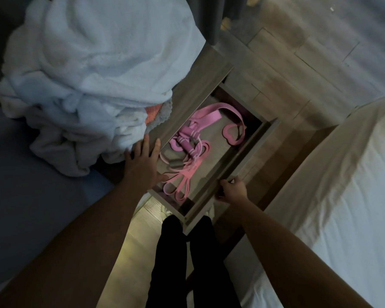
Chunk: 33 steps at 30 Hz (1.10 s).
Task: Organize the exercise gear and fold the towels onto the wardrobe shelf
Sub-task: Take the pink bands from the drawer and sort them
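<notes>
An open wooden drawer [251,150] sits below me, holding a tangle of pink exercise bands [187,174] and a pink strap [211,112]. My left hand [142,161] lies flat with straight fingers on the drawer's left edge. My right hand [232,191] grips the drawer's front right rim, fingers curled over it. A large heap of pale blue and white towels [93,74] is piled on the surface to the left, with a bit of orange and grey cloth [158,112] poking out beneath it.
A bed with a white sheet [342,196] fills the right side. A blue surface [31,192] lies at the left. My legs in black trousers [187,263] stand on the lit floor under the drawer. Wood-look floor planks [287,63] extend beyond.
</notes>
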{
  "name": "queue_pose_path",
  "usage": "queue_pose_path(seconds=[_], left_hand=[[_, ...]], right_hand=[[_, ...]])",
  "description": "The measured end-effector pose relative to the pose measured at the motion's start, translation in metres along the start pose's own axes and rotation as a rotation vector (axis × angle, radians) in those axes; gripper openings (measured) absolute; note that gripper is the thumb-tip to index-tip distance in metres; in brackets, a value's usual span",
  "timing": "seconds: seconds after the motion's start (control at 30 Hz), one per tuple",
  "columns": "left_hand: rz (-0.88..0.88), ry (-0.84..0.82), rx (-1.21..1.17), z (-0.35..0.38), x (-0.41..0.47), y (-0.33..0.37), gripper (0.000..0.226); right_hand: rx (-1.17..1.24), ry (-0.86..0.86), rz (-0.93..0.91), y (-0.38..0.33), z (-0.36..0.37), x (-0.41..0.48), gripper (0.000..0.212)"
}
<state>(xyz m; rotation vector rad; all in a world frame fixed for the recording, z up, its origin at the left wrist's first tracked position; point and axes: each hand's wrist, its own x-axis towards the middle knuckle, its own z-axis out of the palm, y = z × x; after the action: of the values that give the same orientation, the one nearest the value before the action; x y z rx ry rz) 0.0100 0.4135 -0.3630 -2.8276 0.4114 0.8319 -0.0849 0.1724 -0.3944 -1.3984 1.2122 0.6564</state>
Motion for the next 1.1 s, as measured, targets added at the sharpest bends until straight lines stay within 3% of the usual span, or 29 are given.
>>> queue_pose_path(seconds=[0.2, 0.63, 0.73, 0.8, 0.87, 0.93, 1.1], left_hand=[[0.001, -0.026, -0.012, 0.000, 0.004, -0.002, 0.116], [-0.010, -0.020, -0.020, 0.003, 0.003, 0.000, 0.113], [0.021, 0.077, 0.009, 0.008, -0.006, 0.007, 0.102], [0.114, 0.183, -0.011, 0.015, -0.015, 0.020, 0.094], [0.193, 0.207, -0.021, 0.021, -0.017, 0.038, 0.091], [0.217, 0.153, 0.006, 0.024, -0.008, 0.059, 0.089], [0.190, 0.085, -0.079, 0.009, 0.035, 0.095, 0.083]], right_hand=[[0.002, 0.002, 0.035, 0.010, -0.014, -0.001, 0.016], [-0.075, 0.057, 0.015, 0.022, -0.024, -0.001, 0.021], [-0.203, 0.167, -0.164, 0.023, -0.026, -0.008, 0.059], [-0.462, 0.321, -0.351, 0.017, -0.032, -0.010, 0.075], [-0.714, 0.407, -0.539, 0.004, -0.039, -0.004, 0.077], [-0.871, 0.380, -0.650, -0.017, -0.042, 0.007, 0.074], [-1.043, 0.274, -0.767, -0.070, -0.037, 0.041, 0.068]])
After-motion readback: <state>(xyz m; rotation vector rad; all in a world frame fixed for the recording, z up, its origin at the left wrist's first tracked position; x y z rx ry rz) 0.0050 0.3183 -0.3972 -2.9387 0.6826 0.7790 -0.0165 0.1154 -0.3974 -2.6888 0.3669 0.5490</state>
